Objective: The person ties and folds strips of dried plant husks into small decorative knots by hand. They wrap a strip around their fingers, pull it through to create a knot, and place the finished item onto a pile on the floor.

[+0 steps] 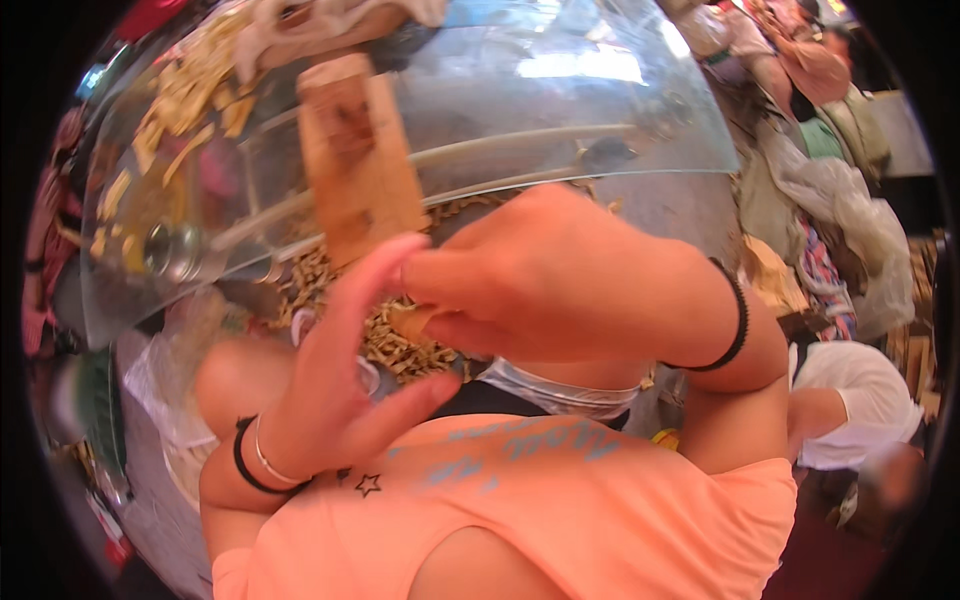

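My left hand point(350, 360) is raised over my lap with its fingers stretched and the thumb apart; nothing shows in it. Close against its fingertips is my right hand point(560, 275), blurred by motion, its fingers curled and closed. A pale tan piece point(410, 322) shows just under the right fingertips; whether it is held I cannot tell. Below both hands lies a heap of short, twisted tan pieces point(400, 355). Beyond the left hand a wooden board point(375, 200) lies on the glass tabletop point(560, 125).
A pile of pale yellow strips point(195, 85) spreads over the far left of the glass. A whitish cloth point(300, 35) lies at the far edge. Clear plastic bags point(855, 230) are at the right. A person in white point(855, 400) is close on my right; other people sit farther back.
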Action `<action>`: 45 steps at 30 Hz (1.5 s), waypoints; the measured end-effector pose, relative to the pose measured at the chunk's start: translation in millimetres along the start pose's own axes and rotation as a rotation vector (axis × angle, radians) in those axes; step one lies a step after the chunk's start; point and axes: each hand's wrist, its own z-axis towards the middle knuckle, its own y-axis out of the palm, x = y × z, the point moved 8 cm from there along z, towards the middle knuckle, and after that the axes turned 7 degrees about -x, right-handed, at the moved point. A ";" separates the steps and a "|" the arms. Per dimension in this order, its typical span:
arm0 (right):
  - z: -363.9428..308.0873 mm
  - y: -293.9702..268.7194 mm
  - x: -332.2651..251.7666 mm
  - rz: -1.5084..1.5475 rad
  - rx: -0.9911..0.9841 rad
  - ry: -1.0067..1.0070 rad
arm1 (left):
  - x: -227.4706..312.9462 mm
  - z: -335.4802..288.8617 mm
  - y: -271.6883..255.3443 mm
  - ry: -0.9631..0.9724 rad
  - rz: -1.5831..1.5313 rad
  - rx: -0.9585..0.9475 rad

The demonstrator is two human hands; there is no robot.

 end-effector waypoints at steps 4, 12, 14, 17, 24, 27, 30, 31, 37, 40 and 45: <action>15.6 31.1 11.8 0.205 -0.253 0.046 | -34.6 -26.3 -39.9 -0.396 -0.147 -0.166; -54.9 -3.1 70.5 0.583 0.015 0.190 | -70.4 -82.6 -178.0 -0.446 -0.049 0.231; -72.4 -14.7 76.4 0.634 0.025 0.335 | -75.2 -81.5 -191.2 -0.433 -0.086 0.305; -138.7 -41.0 106.1 0.744 0.493 0.266 | -87.0 -83.8 -197.4 -0.494 0.145 0.327; -21.8 23.0 9.7 0.434 -0.131 0.208 | -7.7 -24.3 -34.4 0.007 0.161 -0.328; 4.1 51.6 -9.1 0.337 -0.169 0.064 | -18.5 -30.4 4.2 -0.048 -0.145 -0.427; -8.6 38.7 9.6 0.410 -0.219 0.174 | -31.0 -21.1 -39.4 -0.224 0.086 -0.361; -18.8 32.1 20.3 0.408 -0.244 0.244 | -42.7 -24.1 -59.3 -0.373 0.058 -0.355; 2.3 54.8 4.3 0.330 -0.264 0.178 | -32.3 -21.0 -16.5 0.088 0.274 -0.427; 6.4 64.7 9.1 0.249 -0.303 0.184 | -51.2 -28.7 12.9 -0.146 0.212 -0.761; 1.3 34.8 23.7 0.366 -0.085 0.146 | -44.1 -14.3 -21.6 -0.122 -0.124 -0.357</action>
